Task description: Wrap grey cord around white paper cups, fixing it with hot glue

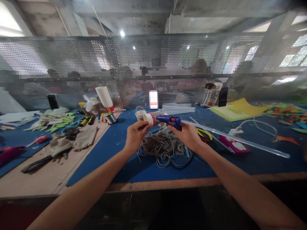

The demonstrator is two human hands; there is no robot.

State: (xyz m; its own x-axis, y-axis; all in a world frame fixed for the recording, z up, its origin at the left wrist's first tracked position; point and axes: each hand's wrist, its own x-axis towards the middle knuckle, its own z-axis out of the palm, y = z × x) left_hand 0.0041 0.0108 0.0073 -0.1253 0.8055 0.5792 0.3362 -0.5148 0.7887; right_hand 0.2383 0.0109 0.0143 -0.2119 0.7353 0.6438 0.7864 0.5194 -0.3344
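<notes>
Head camera view: your left hand (137, 132) is grasping a small white paper cup (149, 119) with a red band, pinched between thumb and fingers and tipped on its side. Your right hand (189, 135) is wrapped around a blue glue gun (171, 120), its nozzle pointing left toward the cup; whether the two touch, you cannot tell from here. A long, clear glue stick (240, 139) runs out of the back of the gun, slanting down to the right.

Below your hands, on the blue-topped counter (100, 169), lies a tangled heap of grey cord (165, 145). Both the paper cup and the glue gun are held above the far edge of that cord. Beyond the cord stands a phone (153, 99) with a lit, blurred screen. Left of the cord are pale work gloves (85, 139) and, farther back, a leaning stack of paper cups (104, 97). Right of the cord sit yellow-and-black handles (205, 134), then a pink object (233, 145) and, farther back, sheets of yellow and green paper (247, 107).
</notes>
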